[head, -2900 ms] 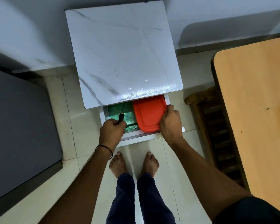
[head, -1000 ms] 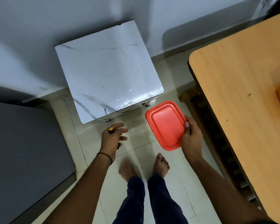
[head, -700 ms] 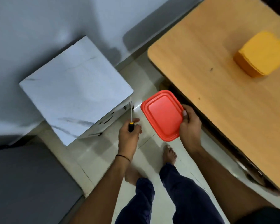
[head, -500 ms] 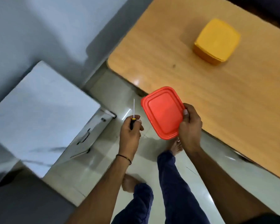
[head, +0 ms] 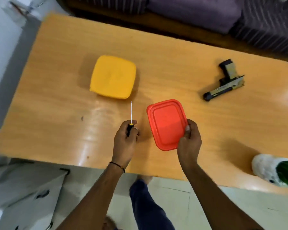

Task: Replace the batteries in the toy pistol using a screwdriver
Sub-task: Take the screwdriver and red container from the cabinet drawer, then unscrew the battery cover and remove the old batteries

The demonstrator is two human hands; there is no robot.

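A black toy pistol (head: 225,82) lies on its side at the far right of the wooden table (head: 56,100), well apart from my hands. My left hand (head: 125,140) grips a thin screwdriver (head: 131,113), shaft pointing away toward a yellow lidded container (head: 113,76). My right hand (head: 189,143) pinches a red lidded container (head: 166,123) by its near corner.

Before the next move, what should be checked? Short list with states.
1. Screwdriver gripped in the left hand, shaft pointing away from the body: ok.
2. Red container held at its edge by the right hand: ok.
3. Toy pistol in view, lying on the table off to the right, untouched: ok.
4. Bare table between the yellow container and the hands for setting things down: ok.
5. A free hand to pick up the pistol: not ok, both are full.
6. New batteries located: cannot tell, both containers are closed.
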